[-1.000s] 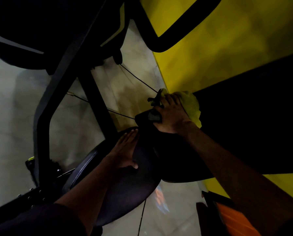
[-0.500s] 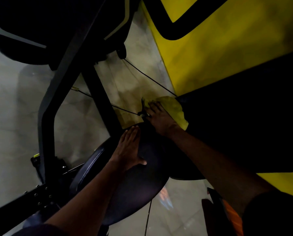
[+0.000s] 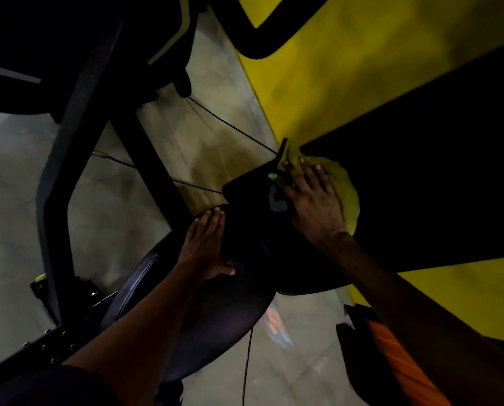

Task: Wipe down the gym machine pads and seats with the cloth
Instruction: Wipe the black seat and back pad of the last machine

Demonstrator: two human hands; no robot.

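Right hand flat, fingers spread, pressing yellow cloth on dark pad at two o'clock. Left hand open-palmed on round seat, gripping nothing.

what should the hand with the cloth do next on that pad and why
Probably draw the right hand and the yellow cloth back along the dark pad toward the body. The cloth lies bunched at the pad's far end, and the left hand lies flat on the round seat, bracing.
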